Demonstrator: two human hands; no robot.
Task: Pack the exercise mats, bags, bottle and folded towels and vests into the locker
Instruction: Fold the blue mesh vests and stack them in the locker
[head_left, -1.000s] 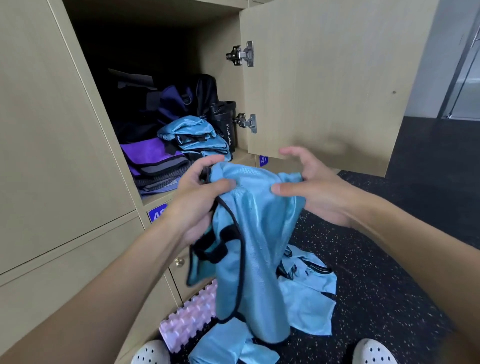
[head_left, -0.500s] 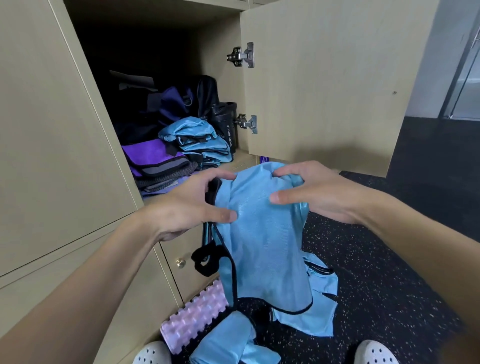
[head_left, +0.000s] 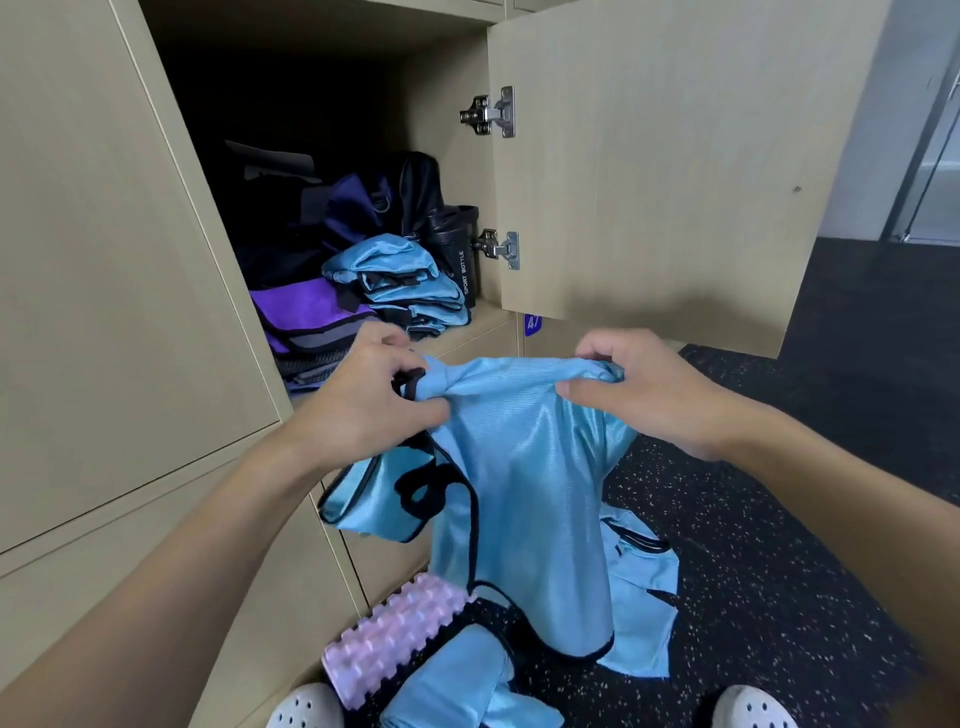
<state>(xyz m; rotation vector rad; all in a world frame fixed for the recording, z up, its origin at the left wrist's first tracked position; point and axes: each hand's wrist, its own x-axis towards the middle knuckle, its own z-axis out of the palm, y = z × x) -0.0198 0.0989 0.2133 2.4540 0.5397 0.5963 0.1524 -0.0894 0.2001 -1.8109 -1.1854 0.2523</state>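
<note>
"Both hands are on one blue vest (head_left: 519, 493). My left hand (head_left: 374, 405) pinches the bunched, black-trimmed corner between thumb and curled fingers. My right hand (head_left: 639, 384) grips the other end of the top edge the same way, and the rest hangs free in front of me."

"So what makes the fold come out neat?"

"Pull that top edge taut and level, I'd say, let the cloth hang straight, then bring the two ends together. It looks shiny and slippery, so I'd pinch firmly and tuck the dangling side in."

"What's underneath?"

"More loose vests (head_left: 639, 597) lie on the speckled floor (head_left: 779, 545). A pink foam roller (head_left: 395, 644) sits near the cabinet base."

"And where does this one go?"

"Up into the open locker (head_left: 447, 93). I reckon it goes onto the folded vests (head_left: 410, 280) stacked at the front of the shelf. The purple towels (head_left: 311, 317) are on their left, the black bottle (head_left: 460, 249) just beside them on the right, and the bags (head_left: 358, 202) behind."
</note>
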